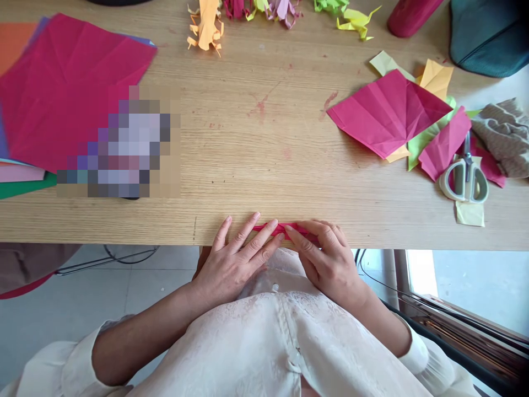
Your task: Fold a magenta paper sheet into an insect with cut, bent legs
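Note:
A narrow folded strip of magenta paper [285, 227] lies at the near edge of the wooden table [264, 165]. My left hand [235, 256] rests on its left end with the fingers stretched out and pressing down. My right hand [326, 256] covers the strip's right end, fingers curled and fingertips pinching the paper. The two hands' fingertips nearly meet over the middle of the strip. Much of the strip is hidden under my fingers.
A stack of coloured sheets topped by a magenta one [61, 82] lies at the left. Creased magenta, yellow and green papers [388, 110] and scissors [465, 179] sit at the right, beside a grey cloth [504, 135]. Folded paper figures [206, 25] line the far edge, near a teal bag [487, 33].

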`<action>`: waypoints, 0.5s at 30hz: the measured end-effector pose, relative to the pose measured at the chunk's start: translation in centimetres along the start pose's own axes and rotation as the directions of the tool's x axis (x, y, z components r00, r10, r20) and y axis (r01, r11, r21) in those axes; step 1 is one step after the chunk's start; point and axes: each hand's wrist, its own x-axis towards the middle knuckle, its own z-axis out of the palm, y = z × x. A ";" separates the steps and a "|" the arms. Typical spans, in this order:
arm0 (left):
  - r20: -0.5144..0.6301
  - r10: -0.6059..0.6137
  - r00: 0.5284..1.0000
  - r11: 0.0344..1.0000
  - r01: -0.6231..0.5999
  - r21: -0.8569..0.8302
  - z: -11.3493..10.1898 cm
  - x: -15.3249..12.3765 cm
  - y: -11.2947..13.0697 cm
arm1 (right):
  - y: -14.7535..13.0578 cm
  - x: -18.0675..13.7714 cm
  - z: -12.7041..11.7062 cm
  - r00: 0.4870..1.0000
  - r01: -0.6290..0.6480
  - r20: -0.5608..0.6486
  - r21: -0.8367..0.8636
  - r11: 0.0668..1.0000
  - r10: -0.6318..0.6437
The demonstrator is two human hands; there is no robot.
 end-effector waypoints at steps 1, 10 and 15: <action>0.003 0.000 1.000 1.000 0.000 0.002 0.0 0.0 0.0 | 0.1 -0.2 0.0 1.000 0.028 0.006 -0.037 0.999 -0.028; 0.047 -0.010 0.999 0.999 0.008 0.039 -0.3 0.0 0.1 | -0.5 0.2 -0.7 0.981 0.194 0.080 -0.295 0.936 -0.179; 0.061 -0.015 0.998 0.999 0.012 0.050 -0.6 0.1 0.3 | -0.9 0.2 -0.7 0.978 0.202 0.118 -0.339 0.919 -0.172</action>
